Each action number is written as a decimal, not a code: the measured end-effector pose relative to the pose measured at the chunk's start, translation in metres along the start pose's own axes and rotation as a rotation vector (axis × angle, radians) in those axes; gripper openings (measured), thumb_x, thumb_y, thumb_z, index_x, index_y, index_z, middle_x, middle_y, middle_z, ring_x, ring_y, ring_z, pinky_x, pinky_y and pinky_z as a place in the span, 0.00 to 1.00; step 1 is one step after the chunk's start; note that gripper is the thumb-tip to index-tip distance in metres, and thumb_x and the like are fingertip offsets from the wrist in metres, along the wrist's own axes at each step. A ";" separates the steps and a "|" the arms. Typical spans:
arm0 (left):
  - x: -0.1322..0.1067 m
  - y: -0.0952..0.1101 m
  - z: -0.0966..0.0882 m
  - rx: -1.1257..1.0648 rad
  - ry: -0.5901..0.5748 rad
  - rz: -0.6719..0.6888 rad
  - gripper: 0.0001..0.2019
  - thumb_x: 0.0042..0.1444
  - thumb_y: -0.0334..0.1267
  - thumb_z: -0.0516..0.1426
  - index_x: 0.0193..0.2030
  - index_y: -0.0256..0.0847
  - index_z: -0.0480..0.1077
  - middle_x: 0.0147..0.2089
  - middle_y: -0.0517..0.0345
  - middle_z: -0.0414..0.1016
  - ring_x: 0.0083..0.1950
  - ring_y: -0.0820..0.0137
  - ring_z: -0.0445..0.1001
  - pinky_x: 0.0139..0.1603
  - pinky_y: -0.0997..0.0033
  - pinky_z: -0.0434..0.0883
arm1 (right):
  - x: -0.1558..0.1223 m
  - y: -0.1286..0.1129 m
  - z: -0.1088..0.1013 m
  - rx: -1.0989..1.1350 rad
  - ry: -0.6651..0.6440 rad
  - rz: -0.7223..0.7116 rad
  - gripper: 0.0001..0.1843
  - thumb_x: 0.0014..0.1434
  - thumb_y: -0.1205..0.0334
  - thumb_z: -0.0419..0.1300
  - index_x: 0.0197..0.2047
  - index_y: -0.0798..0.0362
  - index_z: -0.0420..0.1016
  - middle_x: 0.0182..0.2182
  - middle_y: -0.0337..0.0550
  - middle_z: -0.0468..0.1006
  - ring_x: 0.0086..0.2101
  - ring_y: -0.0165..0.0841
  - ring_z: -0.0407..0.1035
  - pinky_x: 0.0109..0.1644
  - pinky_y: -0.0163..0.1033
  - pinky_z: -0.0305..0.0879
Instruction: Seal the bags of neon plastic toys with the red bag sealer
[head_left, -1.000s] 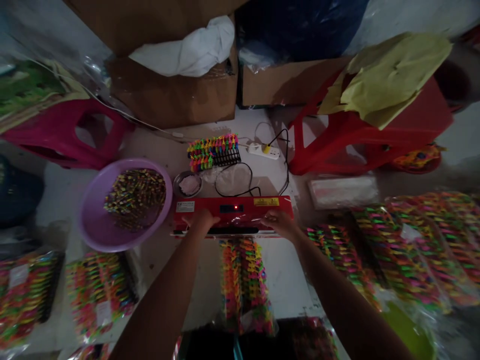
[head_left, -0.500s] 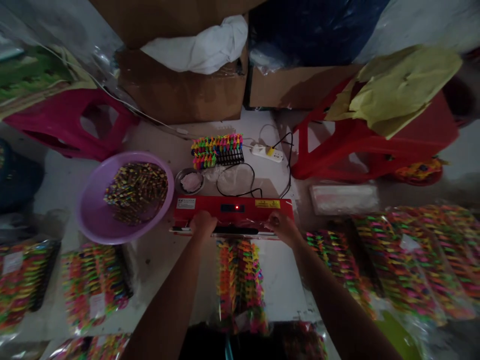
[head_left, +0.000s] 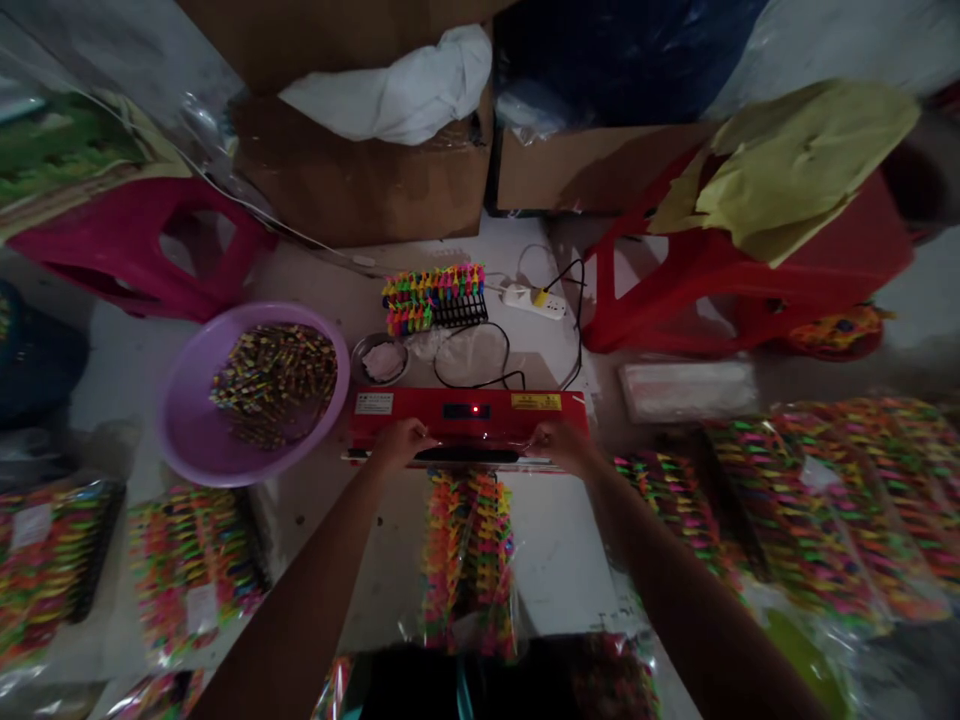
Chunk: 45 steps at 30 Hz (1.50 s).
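Observation:
A red bag sealer point(head_left: 465, 408) with a lit red light stands in front of me. Its dark sealing bar runs along the near side. Over that bar lies the edge of a clear plastic bag point(head_left: 470, 560), whose body, filled with rows of bright multicoloured pieces, stretches toward me. My left hand point(head_left: 403, 442) pinches the left corner of the bag's edge. At the right corner, my right hand point(head_left: 559, 445) is closed on the same edge. Both hands are just above the sealer; some fingertips are hard to make out in the dim light.
To the left sits a purple basin point(head_left: 176, 425) full of small patterned pieces, beside a small metal bowl point(head_left: 381, 360). Behind the sealer are a black rack point(head_left: 461, 312) of colourful pieces and a power strip point(head_left: 534, 301). Filled bags point(head_left: 795, 510) lie right; a red stool point(head_left: 720, 275) stands behind.
My left hand has gone from resting on the sealer's bar to pinching the bag's edge. The filled bag has shifted slightly left and away from me. My right hand keeps its hold.

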<state>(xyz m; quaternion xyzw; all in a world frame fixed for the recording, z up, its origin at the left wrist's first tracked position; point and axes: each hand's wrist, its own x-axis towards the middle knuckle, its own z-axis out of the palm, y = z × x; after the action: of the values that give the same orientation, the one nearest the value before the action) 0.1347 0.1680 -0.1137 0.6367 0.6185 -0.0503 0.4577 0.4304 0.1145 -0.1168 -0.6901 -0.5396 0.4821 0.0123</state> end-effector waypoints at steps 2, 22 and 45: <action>0.000 0.000 0.001 0.033 -0.009 0.021 0.06 0.47 0.40 0.57 0.27 0.41 0.68 0.30 0.59 0.75 0.36 0.69 0.73 0.36 0.73 0.64 | 0.001 -0.005 -0.002 -0.048 -0.002 -0.015 0.02 0.45 0.67 0.62 0.27 0.54 0.73 0.24 0.37 0.76 0.27 0.28 0.69 0.28 0.30 0.59; 0.006 -0.027 0.039 0.291 0.464 0.345 0.13 0.59 0.34 0.44 0.42 0.39 0.68 0.42 0.45 0.73 0.45 0.61 0.69 0.51 0.59 0.61 | -0.005 0.017 0.048 -0.419 0.649 -0.341 0.10 0.60 0.60 0.50 0.31 0.52 0.69 0.46 0.49 0.69 0.52 0.43 0.55 0.57 0.50 0.49; 0.010 -0.021 0.052 0.302 0.678 0.075 0.22 0.58 0.41 0.49 0.58 0.40 0.65 0.65 0.43 0.57 0.66 0.52 0.53 0.64 0.45 0.42 | 0.000 0.023 0.060 -0.459 0.746 -0.442 0.06 0.60 0.65 0.50 0.34 0.52 0.67 0.47 0.51 0.70 0.51 0.42 0.60 0.55 0.54 0.56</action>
<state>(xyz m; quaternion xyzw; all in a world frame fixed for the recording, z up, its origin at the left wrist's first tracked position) 0.1454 0.1386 -0.1610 0.6997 0.6969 0.0893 0.1294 0.4070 0.0751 -0.1615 -0.6694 -0.7245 0.0564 0.1544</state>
